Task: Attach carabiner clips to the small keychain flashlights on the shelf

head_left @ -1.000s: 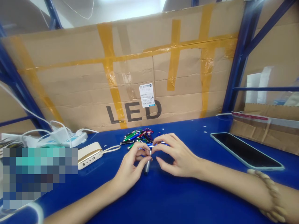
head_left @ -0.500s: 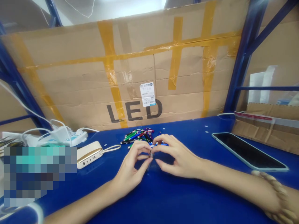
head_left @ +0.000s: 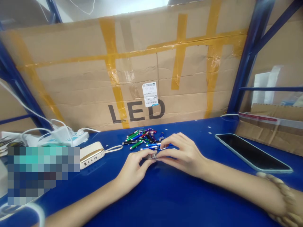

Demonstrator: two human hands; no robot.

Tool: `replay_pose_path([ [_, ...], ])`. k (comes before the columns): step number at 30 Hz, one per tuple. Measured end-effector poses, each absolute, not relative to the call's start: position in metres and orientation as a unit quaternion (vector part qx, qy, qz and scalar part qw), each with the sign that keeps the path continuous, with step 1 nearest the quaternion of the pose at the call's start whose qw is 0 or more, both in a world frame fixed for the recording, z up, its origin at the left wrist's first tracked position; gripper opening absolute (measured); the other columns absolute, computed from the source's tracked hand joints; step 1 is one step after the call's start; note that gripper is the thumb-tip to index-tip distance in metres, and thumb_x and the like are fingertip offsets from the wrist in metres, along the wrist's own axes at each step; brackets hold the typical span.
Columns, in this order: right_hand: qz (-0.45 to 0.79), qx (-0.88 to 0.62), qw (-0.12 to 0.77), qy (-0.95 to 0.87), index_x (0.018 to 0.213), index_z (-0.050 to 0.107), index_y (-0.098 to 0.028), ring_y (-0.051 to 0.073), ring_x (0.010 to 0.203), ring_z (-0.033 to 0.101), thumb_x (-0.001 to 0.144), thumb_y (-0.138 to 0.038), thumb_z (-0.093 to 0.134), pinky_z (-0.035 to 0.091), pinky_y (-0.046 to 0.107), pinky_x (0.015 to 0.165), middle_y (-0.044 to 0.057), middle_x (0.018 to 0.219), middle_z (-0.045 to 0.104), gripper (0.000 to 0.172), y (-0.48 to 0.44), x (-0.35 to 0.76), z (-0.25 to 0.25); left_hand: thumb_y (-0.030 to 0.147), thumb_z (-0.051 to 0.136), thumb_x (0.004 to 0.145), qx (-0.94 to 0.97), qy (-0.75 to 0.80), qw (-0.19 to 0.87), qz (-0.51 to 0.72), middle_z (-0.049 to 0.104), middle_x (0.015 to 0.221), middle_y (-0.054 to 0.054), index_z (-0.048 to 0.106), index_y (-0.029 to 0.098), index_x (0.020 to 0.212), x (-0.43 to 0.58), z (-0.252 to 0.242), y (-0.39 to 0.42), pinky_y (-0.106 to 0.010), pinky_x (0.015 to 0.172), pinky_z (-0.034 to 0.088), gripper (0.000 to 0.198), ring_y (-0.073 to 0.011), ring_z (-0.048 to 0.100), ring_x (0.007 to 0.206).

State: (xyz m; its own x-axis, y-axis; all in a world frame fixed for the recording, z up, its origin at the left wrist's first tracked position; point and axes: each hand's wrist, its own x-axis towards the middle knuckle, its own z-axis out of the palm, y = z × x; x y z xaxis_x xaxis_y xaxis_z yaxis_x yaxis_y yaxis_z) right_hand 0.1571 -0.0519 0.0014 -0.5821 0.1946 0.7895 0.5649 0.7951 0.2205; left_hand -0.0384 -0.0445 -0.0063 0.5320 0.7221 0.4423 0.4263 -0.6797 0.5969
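My left hand (head_left: 133, 168) is closed, with thumb and fingertips pinching a small silvery cylinder (head_left: 153, 156). Most of that piece is covered by the fingers, and its exact kind does not show. From the other side my right hand (head_left: 183, 154) meets it, its thumb and fingers closed at the piece's right end. Just behind the hands lies a pile of slim metal tubes with small clips (head_left: 144, 137), in green, blue, red and black. A few blue tubes (head_left: 149, 147) lie nearest my right fingers, which partly hide them.
A cream power bank (head_left: 92, 154) with a strap lies on the left, before a white power strip (head_left: 78, 138) with cables. A blurred-out patch (head_left: 42, 173) covers the near left. On the right rests a phone (head_left: 253, 153). A large cardboard box (head_left: 78, 85) stands behind the blue table (head_left: 165, 201).
My right thumb and fingers, spread apart before, have closed onto the silvery piece. My left hand has turned slightly, its fingers lying flatter. The view has shifted a little.
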Motion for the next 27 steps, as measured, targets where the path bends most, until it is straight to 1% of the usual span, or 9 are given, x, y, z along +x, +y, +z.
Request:
replay_pose_path([
  [5,-0.235,-0.22,0.36,-0.876,0.087,0.064,-0.021,0.015,0.084,0.054,0.086,-0.025,0.05,0.039,0.029,0.07,0.006,0.093,0.06,0.015,-0.057,0.153,0.002,0.023,0.049,0.083,0.854,0.318,0.199,0.36,0.07,0.089,-0.002,0.066,0.022,0.092,-0.04,-0.008,-0.047,-0.026,0.075,0.049,0.02,-0.0176,0.064,0.082],
  [8,-0.215,-0.235,0.362,-0.876,0.089,0.064,-0.022,0.015,0.083,0.055,0.086,-0.025,0.05,0.04,0.029,0.071,0.005,0.093,0.06,0.015,-0.057,0.152,0.001,0.023,0.047,0.084,0.852,0.326,0.203,0.356,0.069,0.087,-0.001,0.065,0.022,0.089,-0.039,-0.008,-0.047,-0.025,0.075,0.048,0.018,-0.0169,0.063,0.082],
  [10,-0.191,-0.258,0.367,-0.873,0.098,0.062,-0.023,0.016,0.085,0.055,0.085,-0.026,0.05,0.042,0.03,0.072,0.006,0.096,0.06,0.018,-0.056,0.152,0.001,0.025,0.045,0.085,0.834,0.353,0.214,0.368,0.067,0.085,-0.001,0.062,0.021,0.087,-0.039,-0.008,-0.045,-0.025,0.076,0.046,0.017,-0.0162,0.061,0.082],
  [12,-0.155,-0.301,0.362,-0.868,0.111,0.057,-0.024,0.018,0.091,0.055,0.084,-0.028,0.051,0.043,0.032,0.076,0.007,0.102,0.059,0.028,-0.054,0.153,0.0,0.028,0.043,0.086,0.801,0.386,0.229,0.397,0.065,0.087,-0.001,0.059,0.02,0.088,-0.04,-0.009,-0.041,-0.026,0.078,0.045,0.018,-0.016,0.06,0.084],
  [15,-0.103,-0.355,0.318,-0.873,0.119,0.053,-0.027,0.022,0.101,0.051,0.082,-0.033,0.053,0.042,0.039,0.084,0.008,0.111,0.055,0.037,-0.05,0.154,-0.004,0.032,0.044,0.086,0.757,0.413,0.254,0.438,0.063,0.094,-0.002,0.056,0.02,0.091,-0.042,-0.011,-0.034,-0.027,0.082,0.044,0.018,-0.0163,0.057,0.091],
  [18,-0.073,-0.373,0.255,-0.889,0.116,0.057,-0.028,0.026,0.11,0.046,0.084,-0.039,0.05,0.039,0.044,0.088,0.009,0.118,0.052,0.034,-0.046,0.155,-0.01,0.032,0.046,0.084,0.744,0.412,0.271,0.45,0.061,0.096,-0.003,0.057,0.019,0.091,-0.041,-0.011,-0.033,-0.028,0.084,0.043,0.017,-0.0168,0.056,0.093],
  [20,-0.064,-0.38,0.232,-0.893,0.114,0.059,-0.028,0.028,0.114,0.042,0.085,-0.041,0.047,0.037,0.046,0.089,0.009,0.12,0.051,0.034,-0.044,0.156,-0.013,0.031,0.047,0.084,0.752,0.397,0.28,0.446,0.061,0.096,-0.003,0.057,0.019,0.09,-0.04,-0.009,-0.035,-0.029,0.085,0.043,0.017,-0.0166,0.056,0.092],
  [22,-0.061,-0.382,0.229,-0.893,0.11,0.061,-0.028,0.028,0.115,0.041,0.086,-0.04,0.047,0.036,0.046,0.089,0.009,0.118,0.052,0.031,-0.043,0.156,-0.013,0.029,0.046,0.084,0.769,0.375,0.286,0.432,0.061,0.097,-0.004,0.058,0.019,0.089,-0.038,-0.007,-0.038,-0.029,0.085,0.043,0.016,-0.0164,0.056,0.092],
  [27,-0.054,-0.382,0.244,-0.889,0.092,0.067,-0.026,0.025,0.11,0.045,0.084,-0.033,0.054,0.038,0.041,0.086,0.007,0.112,0.055,0.017,-0.041,0.157,-0.009,0.026,0.045,0.085,0.802,0.344,0.267,0.408,0.06,0.091,-0.004,0.06,0.019,0.081,-0.038,-0.003,-0.042,-0.028,0.083,0.044,0.017,-0.0165,0.055,0.09],
])
